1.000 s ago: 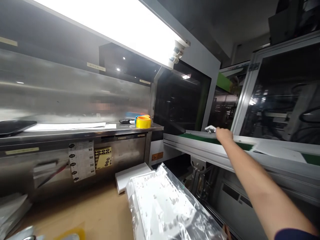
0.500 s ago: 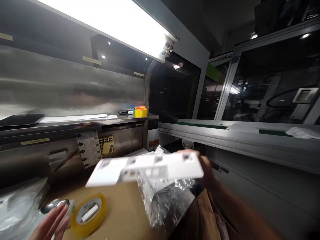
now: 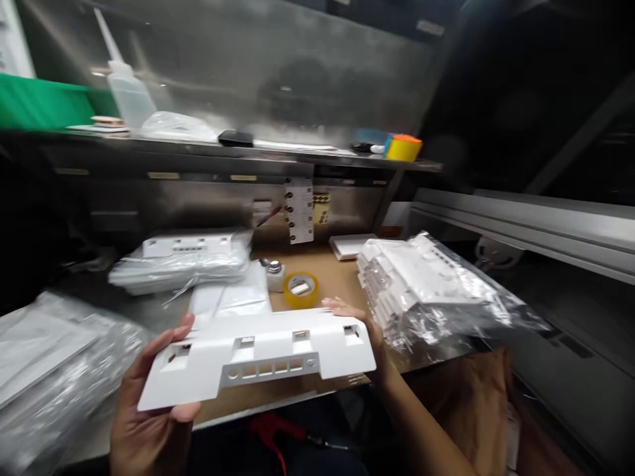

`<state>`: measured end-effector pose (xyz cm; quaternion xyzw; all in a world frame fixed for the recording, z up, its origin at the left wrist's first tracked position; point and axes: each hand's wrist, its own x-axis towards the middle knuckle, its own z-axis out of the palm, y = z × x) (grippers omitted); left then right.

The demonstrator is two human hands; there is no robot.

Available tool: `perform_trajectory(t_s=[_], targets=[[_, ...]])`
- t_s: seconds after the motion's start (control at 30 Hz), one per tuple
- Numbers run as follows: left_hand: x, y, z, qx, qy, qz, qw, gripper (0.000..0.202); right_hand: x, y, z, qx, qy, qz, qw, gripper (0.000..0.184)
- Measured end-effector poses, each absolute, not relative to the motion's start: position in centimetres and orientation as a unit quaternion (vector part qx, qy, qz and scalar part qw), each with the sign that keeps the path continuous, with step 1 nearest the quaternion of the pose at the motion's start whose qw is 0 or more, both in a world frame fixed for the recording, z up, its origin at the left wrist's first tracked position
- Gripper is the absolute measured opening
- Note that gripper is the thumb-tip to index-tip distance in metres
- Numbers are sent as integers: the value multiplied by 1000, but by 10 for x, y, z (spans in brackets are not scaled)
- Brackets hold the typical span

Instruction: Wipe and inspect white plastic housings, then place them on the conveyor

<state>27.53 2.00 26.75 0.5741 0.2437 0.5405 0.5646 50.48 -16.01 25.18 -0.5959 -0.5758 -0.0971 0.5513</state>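
I hold a long white plastic panel (image 3: 258,357) with several square cut-outs level in front of me, above the near edge of the brown work surface (image 3: 337,277). My left hand (image 3: 149,410) grips its left end, thumb on top and fingers behind. My right hand (image 3: 357,324) holds the right end from behind, with only fingertips showing over the top edge. A roll of yellow tape (image 3: 301,289) lies just beyond the panel, next to a small metal-capped pot (image 3: 274,274).
A bagged stack of white panels (image 3: 426,291) sits right of my hands. More bagged parts (image 3: 183,261) lie left and far left (image 3: 44,370). A steel shelf (image 3: 198,155) carries a squeeze bottle (image 3: 126,86), a black object (image 3: 235,138) and tape rolls (image 3: 403,147). A conveyor rail (image 3: 536,221) runs on the right.
My right hand drew back from the conveyor with the white panel. My left hand came up and took its left end. The view swung left and down to the work surface.
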Motion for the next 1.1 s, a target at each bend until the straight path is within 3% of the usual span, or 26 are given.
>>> perform_trajectory(t_s=[0.17, 0.37, 0.47, 0.6, 0.7, 0.8, 0.9, 1.1], targets=[[250, 20, 260, 622, 220, 534, 528, 67, 486, -144, 212, -626, -531, -35, 571, 43], [241, 20, 244, 612, 229, 517, 553, 69, 478, -146, 183, -628, -525, 6, 574, 63], [244, 16, 240, 602, 233, 514, 565, 69, 480, -148, 181, -627, -515, 18, 584, 50], [248, 18, 236, 415, 274, 519, 696, 84, 482, -146, 181, -606, -523, 2, 600, 36], [242, 31, 234, 273, 332, 353, 831, 79, 481, -139, 184, -579, -554, -4, 598, 38], [232, 45, 241, 221, 351, 255, 874, 60, 487, -125, 192, -583, -628, -17, 515, 43], [227, 52, 256, 62, 413, 317, 851, 40, 516, -100, 200, -616, -678, -20, 401, 37], [229, 51, 281, 7, 421, 376, 826, 47, 609, -26, 205, -771, -584, 8, 255, 12]])
